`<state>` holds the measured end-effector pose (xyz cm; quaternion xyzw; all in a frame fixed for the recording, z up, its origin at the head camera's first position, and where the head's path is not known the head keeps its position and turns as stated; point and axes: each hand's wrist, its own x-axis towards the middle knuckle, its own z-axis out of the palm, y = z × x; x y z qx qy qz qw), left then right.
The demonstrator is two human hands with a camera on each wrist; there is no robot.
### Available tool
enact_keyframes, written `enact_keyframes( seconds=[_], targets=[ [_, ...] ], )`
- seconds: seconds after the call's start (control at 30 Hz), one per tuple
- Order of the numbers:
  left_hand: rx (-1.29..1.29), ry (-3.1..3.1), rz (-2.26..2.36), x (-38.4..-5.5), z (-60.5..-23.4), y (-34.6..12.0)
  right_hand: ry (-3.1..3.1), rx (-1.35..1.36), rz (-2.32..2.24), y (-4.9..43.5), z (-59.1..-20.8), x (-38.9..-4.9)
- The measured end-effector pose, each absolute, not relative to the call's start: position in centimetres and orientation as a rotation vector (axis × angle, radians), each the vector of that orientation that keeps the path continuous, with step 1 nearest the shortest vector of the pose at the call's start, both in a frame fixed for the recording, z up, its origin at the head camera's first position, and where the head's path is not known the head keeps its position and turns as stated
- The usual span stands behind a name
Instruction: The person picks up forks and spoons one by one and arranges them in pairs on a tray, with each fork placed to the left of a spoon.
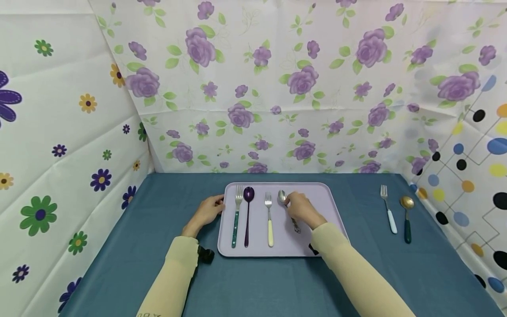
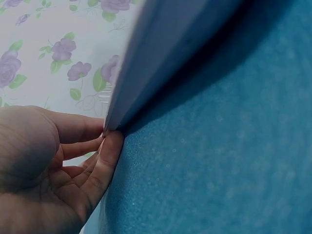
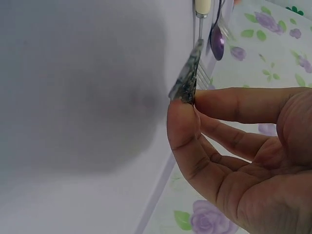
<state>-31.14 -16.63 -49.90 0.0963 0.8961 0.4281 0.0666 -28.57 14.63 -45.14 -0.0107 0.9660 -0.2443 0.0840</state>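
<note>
My right hand (image 1: 303, 209) pinches a silver spoon (image 1: 281, 196) with an ornate handle, over the right half of a pale lilac tray (image 1: 257, 251). In the right wrist view, thumb and finger hold the spoon's dark patterned metal (image 3: 187, 80); its bowl is hidden there. At the tray's left edge, my left hand (image 1: 207, 211) grips the rim (image 2: 117, 114) between thumb and fingers. On the tray, from left to right, lie a green-handled fork (image 1: 235, 224), a dark purple spoon (image 1: 248, 194) and a fork with a cream handle (image 1: 270, 231).
Off the tray to the right, a white-handled fork (image 1: 390, 215) and a gold spoon with a dark green handle (image 1: 407, 220) lie on the blue tablecloth (image 1: 253, 286). Floral sheeting (image 1: 269, 88) stands behind the table, with patterned sheets at both sides.
</note>
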Motion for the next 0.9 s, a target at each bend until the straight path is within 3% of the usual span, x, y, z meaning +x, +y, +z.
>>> enact_keyframes(
  seconds=[0.9],
  targets=[
    [0.284, 2.698, 1.3, -30.9, -49.7, -16.8, 2.854, -0.04, -0.71, 12.2, -45.8, -28.2]
  ],
)
